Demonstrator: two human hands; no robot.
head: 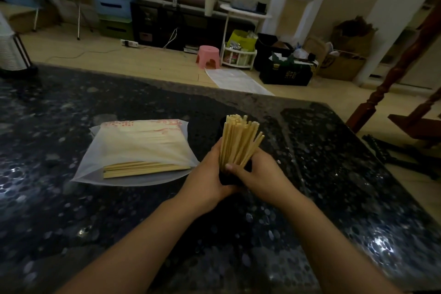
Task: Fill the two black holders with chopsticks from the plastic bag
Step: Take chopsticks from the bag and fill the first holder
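Left hand [207,175] and right hand [259,174]: fingers curled around small black holder [226,180], gripping it from both sides above dark speckled stone table [334,174]. Pale wooden chopsticks [238,141] fan upright from it. Translucent plastic bag [136,150] lies left.

Dim room, pale wood floor [152,59], pink stool [208,56], speckled dark table [95,210]

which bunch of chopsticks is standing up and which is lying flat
The bunch gripped between the left hand and right hand stands upright, fanned out. The chopsticks in the plastic bag lie flat on the table.
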